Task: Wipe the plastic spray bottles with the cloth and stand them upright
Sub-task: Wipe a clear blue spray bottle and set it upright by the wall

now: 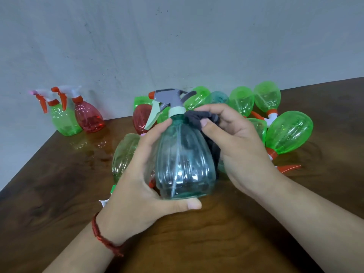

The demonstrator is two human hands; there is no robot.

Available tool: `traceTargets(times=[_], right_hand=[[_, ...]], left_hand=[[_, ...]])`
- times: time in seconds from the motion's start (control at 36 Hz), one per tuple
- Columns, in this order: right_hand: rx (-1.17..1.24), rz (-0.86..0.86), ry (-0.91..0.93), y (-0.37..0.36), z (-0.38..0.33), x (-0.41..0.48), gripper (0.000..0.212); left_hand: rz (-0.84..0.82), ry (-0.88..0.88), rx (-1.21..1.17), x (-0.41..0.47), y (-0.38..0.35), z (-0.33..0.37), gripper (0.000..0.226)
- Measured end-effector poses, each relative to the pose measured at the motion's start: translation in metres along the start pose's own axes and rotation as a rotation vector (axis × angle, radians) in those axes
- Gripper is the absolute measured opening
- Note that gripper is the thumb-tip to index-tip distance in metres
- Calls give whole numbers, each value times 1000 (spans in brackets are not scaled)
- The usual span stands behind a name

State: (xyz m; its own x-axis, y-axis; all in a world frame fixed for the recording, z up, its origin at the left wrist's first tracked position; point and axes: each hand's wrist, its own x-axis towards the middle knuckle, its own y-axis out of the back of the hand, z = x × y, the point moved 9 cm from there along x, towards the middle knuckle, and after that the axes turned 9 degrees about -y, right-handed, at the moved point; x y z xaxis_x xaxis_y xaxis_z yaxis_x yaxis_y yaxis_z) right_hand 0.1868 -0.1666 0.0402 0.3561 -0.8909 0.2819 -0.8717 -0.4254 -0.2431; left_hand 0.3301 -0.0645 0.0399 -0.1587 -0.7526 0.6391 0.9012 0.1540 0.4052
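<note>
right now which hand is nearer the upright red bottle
Left. The left hand is down-right of the upright red bottle; the right hand is farther right.

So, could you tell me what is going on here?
A person is wiping a clear teal plastic spray bottle: the left hand grips its body while the right hand holds a dark grey cloth against its shoulder. A green bottle and a red bottle stand upright far left; a heap of mostly green bottles lies behind.
</note>
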Motion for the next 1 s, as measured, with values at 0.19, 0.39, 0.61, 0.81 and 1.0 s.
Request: traceTargets(times=[0.19, 0.39, 0.61, 0.81, 1.0], right_hand=[[-116, -42, 6, -6, 1, -4, 23], [-491, -74, 251, -16, -14, -17, 33], [-746, -154, 466, -34, -20, -34, 41], [-726, -98, 442, -32, -18, -33, 39], [-505, -64, 166, -13, -12, -14, 32]], left_hand=[[0, -17, 208, 1, 7, 0, 117], [69, 9, 317, -1, 16, -11, 117], [284, 132, 349, -5, 48, -21, 109], [247, 148, 335, -5, 40, -26, 110], [32, 9, 278, -3, 7, -14, 114]])
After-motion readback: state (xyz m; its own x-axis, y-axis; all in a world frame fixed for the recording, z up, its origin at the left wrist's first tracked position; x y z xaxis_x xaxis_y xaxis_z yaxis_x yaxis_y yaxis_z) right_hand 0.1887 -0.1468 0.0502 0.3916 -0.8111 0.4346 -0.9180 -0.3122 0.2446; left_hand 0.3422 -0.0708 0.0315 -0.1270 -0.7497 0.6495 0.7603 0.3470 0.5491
